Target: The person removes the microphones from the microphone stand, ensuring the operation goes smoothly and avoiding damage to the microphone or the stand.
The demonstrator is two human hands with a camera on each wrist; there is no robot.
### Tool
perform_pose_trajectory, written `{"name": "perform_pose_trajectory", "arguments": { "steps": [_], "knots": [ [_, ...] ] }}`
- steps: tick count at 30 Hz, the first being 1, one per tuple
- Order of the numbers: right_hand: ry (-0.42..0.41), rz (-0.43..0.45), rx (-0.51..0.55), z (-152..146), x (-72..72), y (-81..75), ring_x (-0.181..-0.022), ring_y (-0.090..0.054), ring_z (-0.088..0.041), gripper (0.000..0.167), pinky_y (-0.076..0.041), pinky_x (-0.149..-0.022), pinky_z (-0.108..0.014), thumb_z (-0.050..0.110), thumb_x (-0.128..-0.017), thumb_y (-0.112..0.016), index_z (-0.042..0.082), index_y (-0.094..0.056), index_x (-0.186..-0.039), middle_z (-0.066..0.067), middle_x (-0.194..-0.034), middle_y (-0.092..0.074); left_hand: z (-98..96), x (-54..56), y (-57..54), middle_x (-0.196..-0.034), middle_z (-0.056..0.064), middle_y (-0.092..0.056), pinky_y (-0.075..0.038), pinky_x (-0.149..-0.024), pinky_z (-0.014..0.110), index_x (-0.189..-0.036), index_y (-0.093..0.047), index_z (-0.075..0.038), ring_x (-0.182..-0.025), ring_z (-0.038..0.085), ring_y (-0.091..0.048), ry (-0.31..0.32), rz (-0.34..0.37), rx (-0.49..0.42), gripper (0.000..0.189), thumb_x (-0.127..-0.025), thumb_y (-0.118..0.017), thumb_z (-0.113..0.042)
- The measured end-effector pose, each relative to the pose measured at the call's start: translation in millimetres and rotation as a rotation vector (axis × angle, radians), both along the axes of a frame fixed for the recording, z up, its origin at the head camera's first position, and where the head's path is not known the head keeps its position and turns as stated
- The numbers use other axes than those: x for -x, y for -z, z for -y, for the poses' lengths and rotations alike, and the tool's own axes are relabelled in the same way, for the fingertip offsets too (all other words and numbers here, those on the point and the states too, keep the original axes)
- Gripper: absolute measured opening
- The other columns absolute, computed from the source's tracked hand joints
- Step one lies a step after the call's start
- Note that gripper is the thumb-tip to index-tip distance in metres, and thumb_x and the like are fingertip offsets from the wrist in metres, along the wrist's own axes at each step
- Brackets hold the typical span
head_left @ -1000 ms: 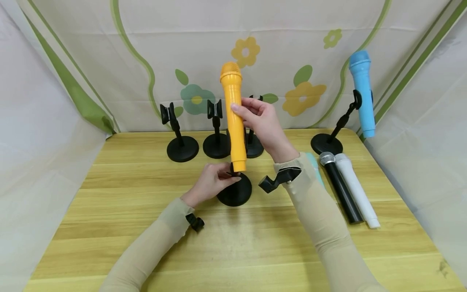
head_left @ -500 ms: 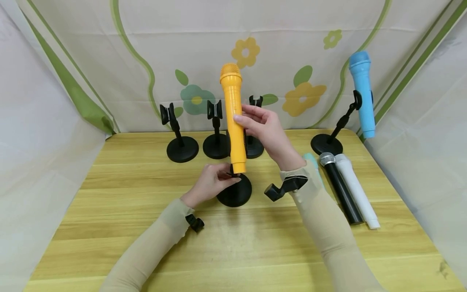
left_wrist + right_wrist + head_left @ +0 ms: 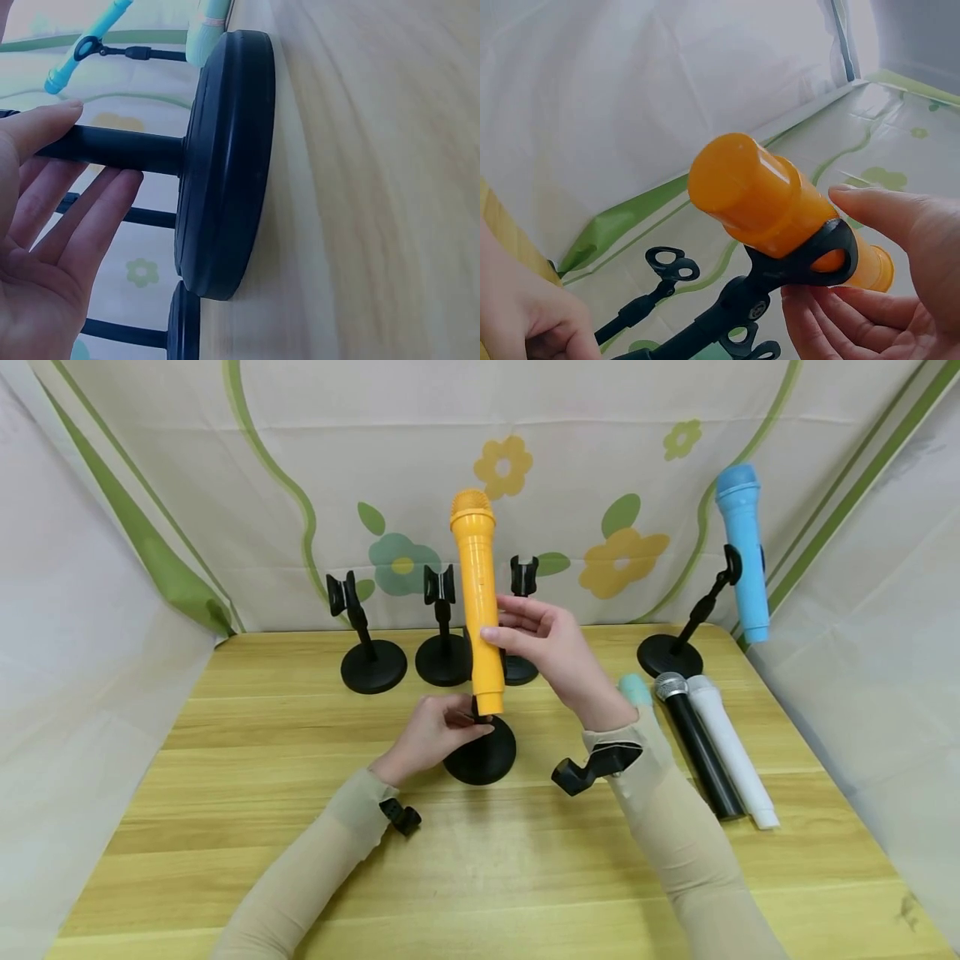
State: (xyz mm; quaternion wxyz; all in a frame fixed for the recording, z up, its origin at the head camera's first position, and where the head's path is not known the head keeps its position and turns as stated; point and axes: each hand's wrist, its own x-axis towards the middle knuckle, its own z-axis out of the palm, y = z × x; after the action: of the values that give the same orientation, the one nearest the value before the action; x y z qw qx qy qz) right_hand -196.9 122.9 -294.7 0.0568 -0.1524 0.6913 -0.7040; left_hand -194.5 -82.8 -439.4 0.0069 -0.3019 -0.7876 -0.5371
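Observation:
An orange microphone (image 3: 476, 585) sits upright, slightly tilted, in the black clip (image 3: 810, 259) of a microphone stand (image 3: 482, 756). My right hand (image 3: 558, 652) holds the microphone from the right, thumb on its lower body and the other fingers behind, near the clip. Lower down, my left hand (image 3: 435, 735) grips the stand's pole (image 3: 124, 148) between thumb and fingers, just above the round base (image 3: 229, 165). In the head view, the microphone hides the clip and most of the pole.
Along the table's back edge are several black stands, among them a left one (image 3: 373, 666). A blue microphone (image 3: 742, 552) rests in the far-right stand (image 3: 670, 654). Black (image 3: 701, 747), white (image 3: 735, 752) and mint microphones (image 3: 636, 689) lie on the right. A curtain (image 3: 285, 410) hangs behind.
My right hand has slid down along the orange microphone toward its lower part. The microphone dipped very slightly at first, then stayed in place. My left hand has stayed on the pole.

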Motion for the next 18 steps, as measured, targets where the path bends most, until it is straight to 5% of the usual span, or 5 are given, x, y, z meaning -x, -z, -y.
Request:
{"name": "perform_pose_trajectory", "arguments": {
  "steps": [18],
  "knots": [
    [-0.005, -0.022, 0.041, 2.9, -1.5, 2.3, -0.114, -0.064, -0.028, 0.054, -0.051, -0.100, -0.038, 0.009, -0.092, -0.075, 0.004, -0.057, -0.142, -0.015, -0.126, -0.065, -0.4, 0.3, -3.7, -0.097, -0.007, -0.074, -0.060, -0.076, 0.031, -0.106, -0.077, -0.013, -0.085, 0.011, -0.071, 0.001, 0.050, 0.007, 0.018, -0.090, -0.082, -0.016]
  ]
}}
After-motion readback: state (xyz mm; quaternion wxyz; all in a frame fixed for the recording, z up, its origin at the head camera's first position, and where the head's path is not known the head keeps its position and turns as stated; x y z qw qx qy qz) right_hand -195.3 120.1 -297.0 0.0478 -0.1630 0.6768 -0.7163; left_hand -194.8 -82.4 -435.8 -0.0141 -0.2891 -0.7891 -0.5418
